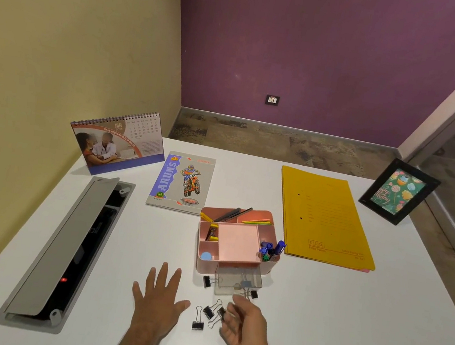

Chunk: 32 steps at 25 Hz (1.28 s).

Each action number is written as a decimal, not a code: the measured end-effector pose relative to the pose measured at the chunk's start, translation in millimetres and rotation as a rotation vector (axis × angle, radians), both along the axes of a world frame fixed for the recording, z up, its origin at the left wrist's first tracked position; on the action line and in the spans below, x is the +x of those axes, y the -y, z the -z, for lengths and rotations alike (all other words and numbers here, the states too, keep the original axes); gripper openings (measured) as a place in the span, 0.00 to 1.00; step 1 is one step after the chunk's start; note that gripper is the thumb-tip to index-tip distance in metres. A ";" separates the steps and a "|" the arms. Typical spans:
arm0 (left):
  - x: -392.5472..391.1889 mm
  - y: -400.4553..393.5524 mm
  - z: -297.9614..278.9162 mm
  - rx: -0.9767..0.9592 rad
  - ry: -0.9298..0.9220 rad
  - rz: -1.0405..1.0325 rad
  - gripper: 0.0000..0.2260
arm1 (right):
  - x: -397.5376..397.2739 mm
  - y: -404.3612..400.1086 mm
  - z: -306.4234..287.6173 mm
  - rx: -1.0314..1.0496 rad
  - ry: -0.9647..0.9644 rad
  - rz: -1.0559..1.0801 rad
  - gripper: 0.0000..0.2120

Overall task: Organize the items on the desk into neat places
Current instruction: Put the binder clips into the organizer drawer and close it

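Observation:
A pink desk organizer (236,241) stands mid-desk with pens, markers and small items in its compartments. Its clear drawer (236,283) is pulled out toward me, with a clip inside. Black binder clips lie loose on the white desk: one (206,281) left of the drawer, one (253,294) at its right corner, and three (206,315) in front of it. My left hand (157,297) rests flat with fingers spread, left of the clips. My right hand (245,322) hovers beside the clips, fingers curled and blurred, fingertips at the nearest clip; whether it grips it is unclear.
A desk calendar (118,141) stands at the back left, a notebook (182,183) lies beside it. Yellow folders (325,219) lie at the right, a black picture frame (399,192) behind them. An open cable tray (66,251) is sunk into the desk on the left.

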State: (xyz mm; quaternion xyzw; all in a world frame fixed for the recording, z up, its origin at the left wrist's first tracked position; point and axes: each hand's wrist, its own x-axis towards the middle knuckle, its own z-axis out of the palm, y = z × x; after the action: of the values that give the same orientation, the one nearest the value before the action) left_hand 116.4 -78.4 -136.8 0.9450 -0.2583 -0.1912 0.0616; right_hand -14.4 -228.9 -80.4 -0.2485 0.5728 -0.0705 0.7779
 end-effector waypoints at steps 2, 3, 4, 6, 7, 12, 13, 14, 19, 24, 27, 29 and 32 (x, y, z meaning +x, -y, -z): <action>-0.1 0.1 -1.7 -0.108 0.035 0.092 0.25 | -9.9 1.3 4.7 -0.132 -0.049 -0.060 0.05; -2.5 2.6 -3.0 -0.158 0.057 0.155 0.21 | -13.9 1.1 6.3 -0.193 -0.077 -0.103 0.05; -5.7 6.8 -4.1 -0.198 0.101 0.198 0.19 | -17.4 0.5 8.2 -0.249 -0.113 -0.139 0.05; -12.4 20.1 -9.7 -0.222 0.149 0.225 0.17 | -22.6 -2.5 10.2 -0.337 -0.193 -0.178 0.06; -14.2 28.0 -13.2 -0.198 0.160 0.221 0.18 | -23.9 -4.5 10.1 -0.367 -0.207 -0.187 0.06; -13.2 51.2 -17.3 -0.052 0.220 0.160 0.18 | -26.4 -9.7 8.6 -0.469 -0.207 -0.214 0.04; -12.7 50.7 -16.4 -0.052 0.211 0.143 0.16 | -27.1 -10.0 8.1 -0.493 -0.210 -0.218 0.03; -12.7 49.7 -15.8 -0.063 0.195 0.127 0.14 | -28.1 -9.9 7.5 -0.521 -0.211 -0.222 0.03; -13.8 31.7 -11.5 -0.269 0.092 0.016 0.07 | -30.5 -10.0 5.1 -0.602 -0.191 -0.233 0.02; -26.6 10.9 -26.9 -0.744 -0.118 0.060 0.10 | -23.0 -14.6 -12.5 -0.563 -0.049 -0.238 0.06; -37.6 2.5 -30.2 -0.878 -0.107 0.144 0.14 | -15.7 -17.5 -22.0 -0.347 0.015 -0.238 0.10; -42.3 0.6 -31.0 -0.924 -0.079 0.182 0.16 | -13.3 -18.1 -24.3 -0.230 0.020 -0.227 0.09; -44.2 2.7 -39.0 -0.938 -0.055 0.188 0.15 | -13.5 -15.6 -29.9 -0.228 0.051 -0.176 0.07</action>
State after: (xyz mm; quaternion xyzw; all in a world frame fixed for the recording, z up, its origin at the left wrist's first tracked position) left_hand 72.3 -81.0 -97.8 0.7823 -0.3992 -0.0835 0.4708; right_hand -27.9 -213.3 -50.5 -0.3827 0.5169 -0.0730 0.7622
